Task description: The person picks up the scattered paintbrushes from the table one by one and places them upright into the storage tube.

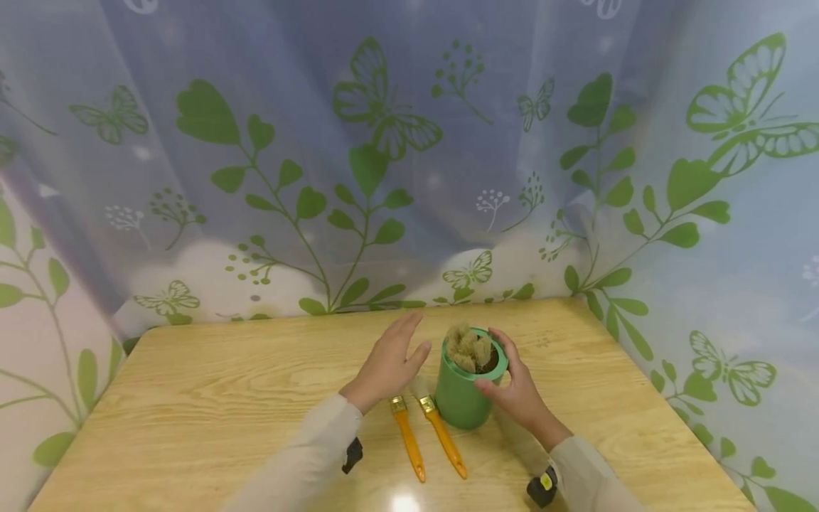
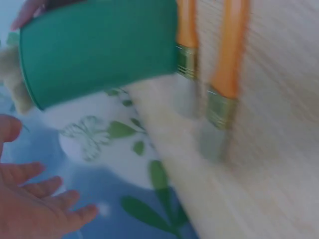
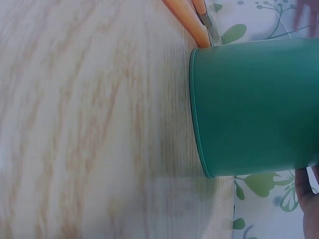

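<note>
A green cylindrical pot (image 1: 466,398) stands upright on the wooden table, with beige fuzzy tufts (image 1: 469,348) and something dark showing inside its rim. My right hand (image 1: 515,387) grips the upper right side of the pot, thumb in front and fingers round the back; in the right wrist view its fingers (image 3: 304,186) meet the pot's wall. Left of the pot, my left hand (image 1: 388,364) is held with fingers extended and nothing in it. Two flat paintbrushes with orange handles, a left one (image 1: 409,442) and a right one (image 1: 446,441), lie beside the pot, bristles pointing away from me.
The wooden table (image 1: 224,398) reaches back to a blue and white curtain (image 1: 409,213) printed with green leaves and butterflies, which also hangs along both sides. The right brush lies close against the pot's base.
</note>
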The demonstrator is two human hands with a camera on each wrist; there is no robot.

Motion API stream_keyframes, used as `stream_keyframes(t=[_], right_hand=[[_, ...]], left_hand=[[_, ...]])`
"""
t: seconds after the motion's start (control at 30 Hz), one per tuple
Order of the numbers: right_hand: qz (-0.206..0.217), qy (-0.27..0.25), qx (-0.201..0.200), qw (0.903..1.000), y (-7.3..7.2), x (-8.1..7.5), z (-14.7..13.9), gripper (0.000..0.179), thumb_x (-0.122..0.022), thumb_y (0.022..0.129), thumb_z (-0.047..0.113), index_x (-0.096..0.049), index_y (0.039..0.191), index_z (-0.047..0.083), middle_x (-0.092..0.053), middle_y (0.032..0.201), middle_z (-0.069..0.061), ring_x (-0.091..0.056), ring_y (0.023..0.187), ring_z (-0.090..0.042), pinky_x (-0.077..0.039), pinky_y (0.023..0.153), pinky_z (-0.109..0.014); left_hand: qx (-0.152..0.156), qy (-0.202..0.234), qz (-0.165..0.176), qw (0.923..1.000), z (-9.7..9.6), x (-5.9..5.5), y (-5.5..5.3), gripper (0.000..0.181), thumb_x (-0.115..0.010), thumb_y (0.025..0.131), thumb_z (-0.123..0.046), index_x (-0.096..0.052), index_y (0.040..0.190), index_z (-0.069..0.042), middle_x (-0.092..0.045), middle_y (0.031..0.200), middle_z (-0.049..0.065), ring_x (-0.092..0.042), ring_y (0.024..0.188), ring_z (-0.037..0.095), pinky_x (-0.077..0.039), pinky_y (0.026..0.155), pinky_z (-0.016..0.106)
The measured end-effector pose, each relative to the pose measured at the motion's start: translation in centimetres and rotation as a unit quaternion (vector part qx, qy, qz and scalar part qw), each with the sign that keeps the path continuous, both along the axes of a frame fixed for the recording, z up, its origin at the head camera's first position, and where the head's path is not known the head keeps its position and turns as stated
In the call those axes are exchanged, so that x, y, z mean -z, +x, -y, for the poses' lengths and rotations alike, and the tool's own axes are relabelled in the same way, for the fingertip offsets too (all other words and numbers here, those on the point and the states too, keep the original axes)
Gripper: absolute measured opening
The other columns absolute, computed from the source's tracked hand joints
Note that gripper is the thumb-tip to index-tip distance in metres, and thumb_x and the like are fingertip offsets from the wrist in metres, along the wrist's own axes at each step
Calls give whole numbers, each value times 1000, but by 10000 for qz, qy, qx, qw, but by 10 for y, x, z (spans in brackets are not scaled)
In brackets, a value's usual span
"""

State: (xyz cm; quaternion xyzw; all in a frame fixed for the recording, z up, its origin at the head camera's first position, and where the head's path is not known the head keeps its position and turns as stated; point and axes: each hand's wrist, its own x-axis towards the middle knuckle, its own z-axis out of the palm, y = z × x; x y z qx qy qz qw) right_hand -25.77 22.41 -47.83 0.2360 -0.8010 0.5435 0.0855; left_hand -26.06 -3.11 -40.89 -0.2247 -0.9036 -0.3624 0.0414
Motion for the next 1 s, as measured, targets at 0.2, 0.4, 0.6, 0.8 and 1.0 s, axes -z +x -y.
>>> stream_keyframes(t=[0.2,0.4,0.6,0.8,1.0], right_hand=[[-4,-19,-17,10000,-1,-1,0,80,-67,89,24,-18,152,20,-34,149,-16,-37,133,-39,-32,102,-67],[-17,-36,-65,10000,0,-1,0,81,-67,89,26,-18,152,16,-34,149,-17,-37,133,-39,-32,102,-67],[-3,-30,-55,10000,1,-1,0,81,-67,89,23,-18,152,19,-33,150,-16,-37,133,-39,-31,103,-67],[10,-61,-50,10000,2,-1,0,80,-67,89,23,-19,152,22,-32,151,-16,-35,134,-38,-29,104,-68],[24,-103,-63,9999,1,0,-1,79,-67,89,23,-19,152,23,-34,150,-16,-36,134,-37,-30,103,-68]], left_hand=[[-474,720,808,9930,27,23,-1,49,-57,97,-24,-47,137,3,-48,139,22,-47,126,39,-43,102,51],[-860,1651,1915,9637,40,40,8,51,-62,94,-26,-51,131,7,-59,122,20,-59,111,33,-53,89,43],[-1136,1490,2334,9542,43,47,22,52,-69,89,-26,-56,121,13,-64,108,20,-66,89,26,-57,76,40],[-1272,1041,2353,9579,39,58,29,36,-75,84,-27,-65,91,7,-65,77,9,-62,67,17,-52,57,28],[-1393,631,1918,9695,29,77,23,49,-78,80,-26,-40,51,-16,-47,43,-5,-39,40,6,-26,39,17]])
